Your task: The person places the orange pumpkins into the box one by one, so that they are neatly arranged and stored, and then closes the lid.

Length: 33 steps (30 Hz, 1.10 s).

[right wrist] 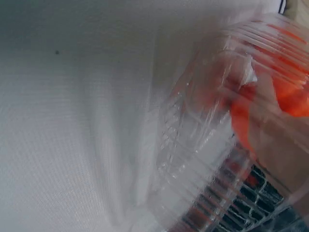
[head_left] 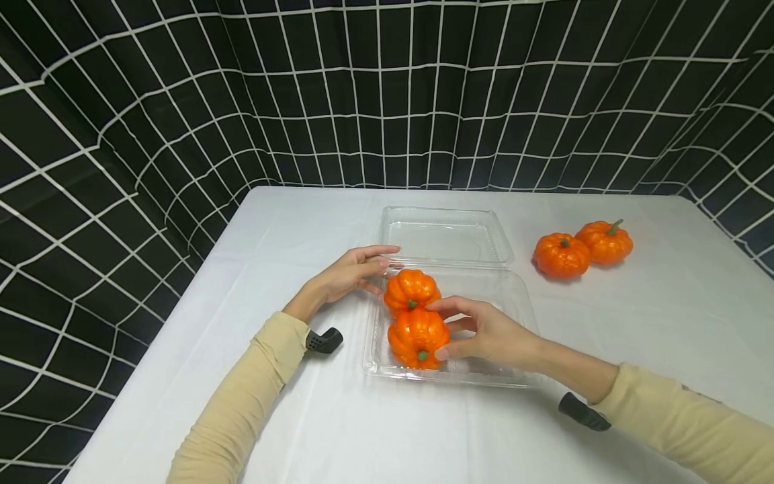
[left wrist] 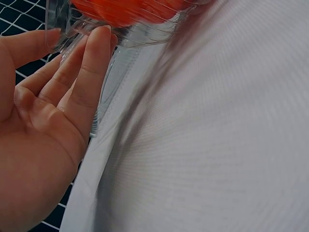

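A clear plastic clamshell container (head_left: 496, 296) lies with its lid (head_left: 447, 235) folded back behind it. Two small orange pumpkins, a rear one (head_left: 411, 290) and a front one (head_left: 420, 339), sit along the left side of its base, touching each other. My right hand (head_left: 490, 334) reaches in from the right and holds the front pumpkin between thumb and fingers. At the base's rear left corner, my left hand (head_left: 351, 274) grips the plastic edge; the left wrist view shows its fingers (left wrist: 94, 63) against the clear wall. The right wrist view is blurred, with pumpkin orange (right wrist: 289, 92) behind ribbed plastic.
Two more orange pumpkins, one (head_left: 561, 256) in front of another (head_left: 605, 242), stand close together on the white-covered table (head_left: 665, 323) at the right rear. A black curtain with a white grid (head_left: 423, 94) hangs behind and beside the table.
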{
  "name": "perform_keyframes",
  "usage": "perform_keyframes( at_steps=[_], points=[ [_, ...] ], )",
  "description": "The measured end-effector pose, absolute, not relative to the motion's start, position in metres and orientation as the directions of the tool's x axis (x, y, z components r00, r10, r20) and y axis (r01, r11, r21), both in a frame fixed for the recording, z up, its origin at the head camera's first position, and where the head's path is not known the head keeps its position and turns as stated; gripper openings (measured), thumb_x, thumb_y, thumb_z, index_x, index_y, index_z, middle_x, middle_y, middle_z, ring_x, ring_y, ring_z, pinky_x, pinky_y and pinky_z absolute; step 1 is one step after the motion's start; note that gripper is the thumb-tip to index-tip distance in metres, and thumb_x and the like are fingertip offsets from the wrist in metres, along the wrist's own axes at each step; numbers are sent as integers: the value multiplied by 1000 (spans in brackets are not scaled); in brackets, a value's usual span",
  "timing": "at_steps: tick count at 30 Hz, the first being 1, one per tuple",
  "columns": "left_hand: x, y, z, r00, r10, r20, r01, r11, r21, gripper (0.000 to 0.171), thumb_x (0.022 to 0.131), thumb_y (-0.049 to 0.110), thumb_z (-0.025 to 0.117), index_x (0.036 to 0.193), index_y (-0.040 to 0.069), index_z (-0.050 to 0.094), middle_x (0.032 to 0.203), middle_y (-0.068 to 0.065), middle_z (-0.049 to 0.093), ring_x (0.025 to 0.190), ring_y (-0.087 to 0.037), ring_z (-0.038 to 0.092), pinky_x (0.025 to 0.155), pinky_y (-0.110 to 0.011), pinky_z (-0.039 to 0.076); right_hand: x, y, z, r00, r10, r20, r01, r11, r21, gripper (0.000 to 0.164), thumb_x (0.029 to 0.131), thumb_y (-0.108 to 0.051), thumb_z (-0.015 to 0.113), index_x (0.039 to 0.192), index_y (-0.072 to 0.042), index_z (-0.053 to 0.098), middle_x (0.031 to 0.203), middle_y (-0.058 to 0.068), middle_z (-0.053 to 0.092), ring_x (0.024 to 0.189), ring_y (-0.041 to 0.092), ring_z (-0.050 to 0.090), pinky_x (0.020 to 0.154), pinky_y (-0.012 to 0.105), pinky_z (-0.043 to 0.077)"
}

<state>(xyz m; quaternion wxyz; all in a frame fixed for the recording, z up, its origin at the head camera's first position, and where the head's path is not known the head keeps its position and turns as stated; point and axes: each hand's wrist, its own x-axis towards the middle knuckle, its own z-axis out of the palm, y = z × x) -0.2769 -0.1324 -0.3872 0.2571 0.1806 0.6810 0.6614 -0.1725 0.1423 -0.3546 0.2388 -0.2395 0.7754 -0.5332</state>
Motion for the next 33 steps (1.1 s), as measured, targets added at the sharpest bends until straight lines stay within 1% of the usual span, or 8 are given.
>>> perform_keyframes(
  at_steps=[5,12,21,26,33],
  points=[
    [-277,-133,-389,-803,585,-108,-87,65,994,47,99,12,49,144,5,39,135,-14,52,112,-27,55,76,-35,54,-172,139,-355,-789,-607,-97,-142,332,-932,62,78,-20,80,132,-8,52,131,9,53,112,31,56,90,38,49],
    [-277,-133,-390,-806,582,-108,-88,63,994,46,99,13,49,144,5,40,136,-13,50,112,-27,53,78,-37,54,-169,136,-355,-808,-582,-90,-135,332,-934,60,78,-19,80,131,-8,53,129,10,53,108,31,58,84,31,52],
    [-277,-133,-389,-805,585,-102,-78,66,995,47,99,13,49,144,4,40,136,-13,50,113,-27,53,77,-37,54,-167,134,-357,-812,-580,-70,-161,338,-927,57,80,-18,79,130,-8,53,125,11,55,103,29,60,83,33,53],
    [-277,-132,-388,-803,587,-100,-75,67,995,47,99,13,49,144,3,39,136,-14,51,114,-27,53,77,-36,54,-166,134,-357,-811,-583,-57,-167,323,-931,57,81,-15,78,131,-6,53,128,13,54,105,31,59,82,32,53],
    [-277,-132,-389,-804,586,-100,-76,66,995,47,99,12,50,144,3,39,136,-14,51,113,-27,53,77,-36,54,-165,133,-357,-811,-585,-24,-203,320,-925,58,80,-13,78,131,-4,53,121,14,57,101,31,61,81,31,53]
  ],
)
